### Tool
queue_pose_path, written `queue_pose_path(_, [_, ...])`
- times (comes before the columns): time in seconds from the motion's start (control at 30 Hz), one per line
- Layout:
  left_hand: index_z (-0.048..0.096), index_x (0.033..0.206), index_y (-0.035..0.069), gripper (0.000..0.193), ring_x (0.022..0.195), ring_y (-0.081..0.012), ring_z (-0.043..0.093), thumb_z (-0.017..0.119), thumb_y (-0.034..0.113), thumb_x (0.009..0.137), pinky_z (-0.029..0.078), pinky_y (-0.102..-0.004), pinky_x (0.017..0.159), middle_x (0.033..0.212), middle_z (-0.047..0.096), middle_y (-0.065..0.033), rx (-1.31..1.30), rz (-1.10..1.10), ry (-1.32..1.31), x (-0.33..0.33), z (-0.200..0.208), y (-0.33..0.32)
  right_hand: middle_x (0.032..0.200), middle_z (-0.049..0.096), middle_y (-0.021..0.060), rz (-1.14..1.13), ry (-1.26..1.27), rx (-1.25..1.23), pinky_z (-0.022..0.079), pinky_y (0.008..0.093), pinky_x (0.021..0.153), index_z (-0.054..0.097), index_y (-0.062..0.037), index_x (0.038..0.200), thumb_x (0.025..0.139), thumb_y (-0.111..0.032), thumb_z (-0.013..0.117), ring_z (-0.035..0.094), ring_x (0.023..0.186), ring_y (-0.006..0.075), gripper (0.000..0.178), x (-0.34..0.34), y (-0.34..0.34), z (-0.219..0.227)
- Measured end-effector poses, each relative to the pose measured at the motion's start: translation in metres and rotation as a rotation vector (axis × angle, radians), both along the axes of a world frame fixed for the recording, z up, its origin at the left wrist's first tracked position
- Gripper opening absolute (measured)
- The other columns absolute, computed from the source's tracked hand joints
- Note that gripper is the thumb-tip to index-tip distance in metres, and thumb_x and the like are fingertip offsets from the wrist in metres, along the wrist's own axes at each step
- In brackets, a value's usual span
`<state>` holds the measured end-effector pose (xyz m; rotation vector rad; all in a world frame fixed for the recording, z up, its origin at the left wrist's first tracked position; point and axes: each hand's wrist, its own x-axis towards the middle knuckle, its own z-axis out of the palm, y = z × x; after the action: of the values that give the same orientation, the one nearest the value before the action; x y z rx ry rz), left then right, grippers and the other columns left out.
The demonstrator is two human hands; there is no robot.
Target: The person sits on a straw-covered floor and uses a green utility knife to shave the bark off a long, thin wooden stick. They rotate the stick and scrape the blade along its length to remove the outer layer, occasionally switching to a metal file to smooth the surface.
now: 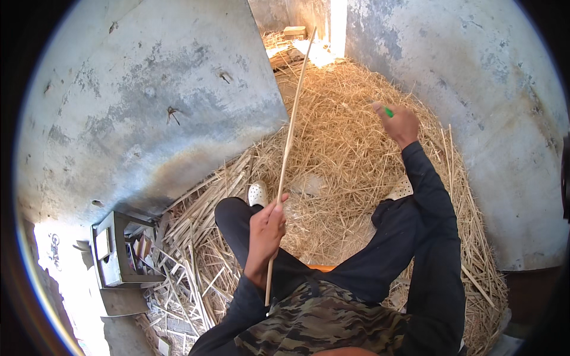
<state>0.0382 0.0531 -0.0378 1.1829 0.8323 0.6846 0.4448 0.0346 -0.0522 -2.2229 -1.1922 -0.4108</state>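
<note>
Head view: left hand (pixel 266 228) is gripping a long thin stick (pixel 289 139); right hand (pixel 399 123) is closing around a green-handled tool (pixel 388 111) above straw (pixel 338 154).

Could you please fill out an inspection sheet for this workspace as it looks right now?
Surface: ground covered by a straw heap, with loose split stalks at its left edge.
Job's things: long thin cane strip, slanting up toward the wall; small green-handled tool.
Clutter: grey stool on its side at the left; white clogs on the feet.
Hands: left hand closed around the cane strip; right hand closed on the green-handled tool, raised over the straw.
Cables: nothing seen.
Surroundings: stained concrete walls; sunlit doorway beyond.
</note>
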Motion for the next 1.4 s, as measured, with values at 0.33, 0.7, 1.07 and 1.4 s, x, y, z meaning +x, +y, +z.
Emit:
queue_pose_path(0.33, [0.051, 0.132, -0.001, 0.036, 0.049, 0.0009, 0.026, 0.045, 0.017, 0.102, 0.021, -0.0178, 0.043, 0.063, 0.033, 0.01, 0.06, -0.108, -0.115, 0.059, 0.013, 0.004, 0.037, 0.041, 0.0001, 0.64, -0.099, 0.056, 0.031, 0.0309, 0.034, 0.058, -0.0125, 0.05, 0.076, -0.079, 0.054, 0.039, 0.031, 0.015, 0.072, -0.14, -0.007, 0.014])
queue_pose_path(0.7, [0.052, 0.134, 0.002, 0.037, 0.055, 0.0009, 0.031, 0.047, 0.018, 0.102, 0.023, -0.0186, 0.049, 0.065, 0.038, 0.0105, 0.143, -0.131, -0.046, 0.061, 0.009, -0.007, 0.042, 0.044, 0.003, 0.607, -0.094, 0.109, 0.035, 0.0359, 0.038, 0.05, -0.0142, 0.048, 0.071, -0.079, 0.058, 0.047, 0.037, 0.0216, 0.07, -0.136, 0.0, 0.014])
queue_pose_path(1.07, [0.05, 0.134, -0.003, 0.038, 0.052, 0.0005, 0.03, 0.046, 0.018, 0.102, 0.024, -0.0184, 0.047, 0.064, 0.034, 0.0101, 0.151, -0.191, -0.017, 0.058, 0.014, -0.019, 0.04, 0.041, -0.0007, 0.477, -0.368, 0.163, 0.032, 0.0328, 0.038, 0.047, -0.0146, 0.044, 0.065, -0.085, 0.057, 0.041, 0.033, 0.0169, 0.074, -0.092, 0.018, 0.011])
queue_pose_path(1.4, [0.051, 0.133, -0.001, 0.037, 0.053, 0.0003, 0.029, 0.045, 0.017, 0.102, 0.023, -0.0189, 0.047, 0.064, 0.034, 0.0098, 0.08, -0.2, 0.017, 0.06, -0.001, -0.009, 0.043, 0.044, 0.0012, 0.529, -0.44, 0.122, 0.037, 0.0339, 0.046, 0.05, -0.0139, 0.048, 0.065, -0.084, 0.057, 0.047, 0.039, 0.0182, 0.072, -0.06, 0.039, -0.012])
